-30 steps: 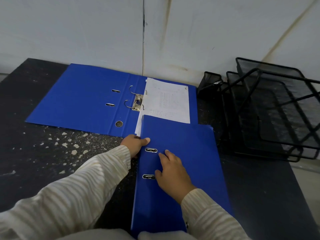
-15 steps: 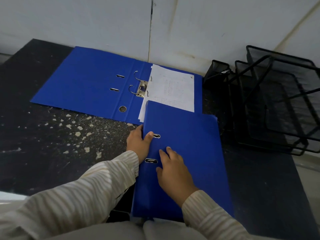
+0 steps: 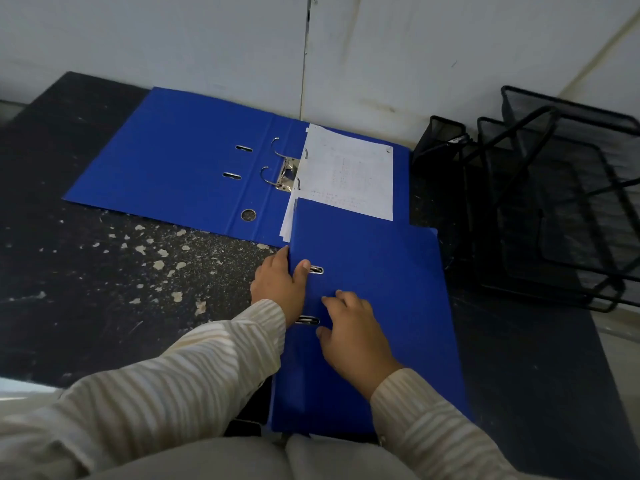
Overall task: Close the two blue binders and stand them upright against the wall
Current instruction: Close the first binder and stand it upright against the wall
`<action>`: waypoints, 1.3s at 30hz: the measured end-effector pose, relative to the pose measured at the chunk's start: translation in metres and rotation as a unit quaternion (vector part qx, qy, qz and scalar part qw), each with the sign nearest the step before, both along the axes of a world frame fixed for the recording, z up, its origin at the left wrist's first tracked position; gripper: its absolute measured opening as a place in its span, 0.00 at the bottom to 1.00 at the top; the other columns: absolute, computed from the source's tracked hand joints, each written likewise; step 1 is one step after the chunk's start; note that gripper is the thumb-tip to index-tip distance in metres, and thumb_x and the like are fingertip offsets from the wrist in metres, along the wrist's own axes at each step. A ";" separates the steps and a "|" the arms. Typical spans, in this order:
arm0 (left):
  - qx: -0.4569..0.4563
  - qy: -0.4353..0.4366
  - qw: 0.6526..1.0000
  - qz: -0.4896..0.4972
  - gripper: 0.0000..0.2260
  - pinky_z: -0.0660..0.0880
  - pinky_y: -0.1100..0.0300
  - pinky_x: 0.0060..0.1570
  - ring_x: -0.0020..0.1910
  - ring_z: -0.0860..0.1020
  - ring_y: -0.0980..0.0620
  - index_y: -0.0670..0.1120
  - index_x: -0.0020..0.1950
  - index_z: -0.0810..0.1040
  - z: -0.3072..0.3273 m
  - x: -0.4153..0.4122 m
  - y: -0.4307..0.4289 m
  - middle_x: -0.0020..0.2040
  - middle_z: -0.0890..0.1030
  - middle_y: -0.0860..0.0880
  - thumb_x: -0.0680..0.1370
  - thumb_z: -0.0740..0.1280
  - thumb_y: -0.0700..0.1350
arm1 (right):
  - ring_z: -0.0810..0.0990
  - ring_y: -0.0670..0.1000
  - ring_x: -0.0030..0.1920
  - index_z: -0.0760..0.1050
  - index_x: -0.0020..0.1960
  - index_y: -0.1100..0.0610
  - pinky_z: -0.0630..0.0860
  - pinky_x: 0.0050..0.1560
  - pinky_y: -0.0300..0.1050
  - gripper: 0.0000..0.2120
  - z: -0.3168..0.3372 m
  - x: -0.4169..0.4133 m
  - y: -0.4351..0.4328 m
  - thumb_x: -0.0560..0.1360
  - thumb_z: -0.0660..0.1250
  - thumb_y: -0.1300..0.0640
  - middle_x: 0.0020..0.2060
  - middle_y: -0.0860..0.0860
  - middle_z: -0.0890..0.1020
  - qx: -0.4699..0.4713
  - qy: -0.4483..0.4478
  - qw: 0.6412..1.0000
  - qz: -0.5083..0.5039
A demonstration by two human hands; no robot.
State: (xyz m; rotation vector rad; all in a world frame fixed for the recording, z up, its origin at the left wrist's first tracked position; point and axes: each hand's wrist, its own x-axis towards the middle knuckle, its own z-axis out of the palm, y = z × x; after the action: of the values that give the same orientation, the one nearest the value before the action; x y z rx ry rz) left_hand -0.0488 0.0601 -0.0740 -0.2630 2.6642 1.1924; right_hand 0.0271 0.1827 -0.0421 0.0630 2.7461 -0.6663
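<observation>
Now: near binder (image 3: 374,306) closed, flat on bench (image 3: 104,289), far edge overlapping open binder (image 3: 180,164).
Left hand (image 3: 280,285) gripping spine edge, thumb on cover beside upper slot, a little further up the spine than a second ago; right hand (image 3: 353,334) spread, palm down, pressing cover near lower slot, as before. Closing apparently done; lifting upright not yet begun. Open binder lying flat against wall (image 3: 207,39), rings (image 3: 273,168) parted, paper sheet (image 3: 349,174) on right leaf. Black wire trays (image 3: 554,202) at right, well clear.
</observation>
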 end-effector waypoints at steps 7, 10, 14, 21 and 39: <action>0.080 -0.069 0.993 0.048 0.24 0.74 0.44 0.59 0.57 0.78 0.42 0.44 0.61 0.75 0.007 -0.025 0.003 0.60 0.79 0.43 0.76 0.62 0.61 | 0.50 0.52 0.76 0.55 0.75 0.53 0.53 0.73 0.48 0.30 0.006 -0.042 0.004 0.76 0.61 0.56 0.76 0.50 0.53 -0.061 -0.030 0.997 -0.046; 0.057 -0.105 0.991 0.051 0.28 0.75 0.43 0.59 0.57 0.77 0.40 0.42 0.61 0.74 0.010 -0.041 0.008 0.59 0.78 0.42 0.73 0.63 0.64 | 0.48 0.53 0.76 0.53 0.75 0.52 0.57 0.72 0.52 0.32 0.009 -0.052 0.003 0.75 0.62 0.52 0.77 0.50 0.51 -0.028 -0.049 0.998 -0.025; -0.003 -0.108 0.993 0.052 0.30 0.73 0.42 0.60 0.60 0.75 0.39 0.42 0.63 0.72 0.005 -0.048 0.014 0.62 0.75 0.42 0.73 0.63 0.65 | 0.49 0.53 0.76 0.52 0.76 0.51 0.62 0.69 0.54 0.32 0.013 -0.056 0.004 0.77 0.62 0.50 0.77 0.50 0.50 0.017 -0.073 0.997 0.001; -0.081 -0.102 0.990 0.051 0.29 0.69 0.41 0.61 0.62 0.73 0.39 0.43 0.64 0.70 0.001 -0.049 0.021 0.64 0.73 0.43 0.75 0.60 0.65 | 0.50 0.56 0.76 0.52 0.75 0.53 0.67 0.65 0.54 0.31 0.017 -0.060 -0.002 0.77 0.63 0.53 0.77 0.51 0.50 0.044 -0.087 0.995 0.008; -0.074 -0.039 0.996 0.026 0.25 0.74 0.42 0.56 0.56 0.76 0.40 0.43 0.59 0.73 0.003 -0.044 0.017 0.58 0.74 0.43 0.77 0.58 0.63 | 0.44 0.55 0.76 0.42 0.77 0.56 0.67 0.66 0.49 0.31 0.008 -0.031 0.000 0.81 0.56 0.56 0.77 0.54 0.42 0.087 -0.100 0.990 0.038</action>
State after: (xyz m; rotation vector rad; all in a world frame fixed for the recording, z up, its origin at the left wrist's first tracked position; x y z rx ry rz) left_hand -0.0928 0.0771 -0.0714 -0.3979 2.6950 0.9796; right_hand -0.0042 0.1831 -0.0342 0.0611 2.5921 -0.3764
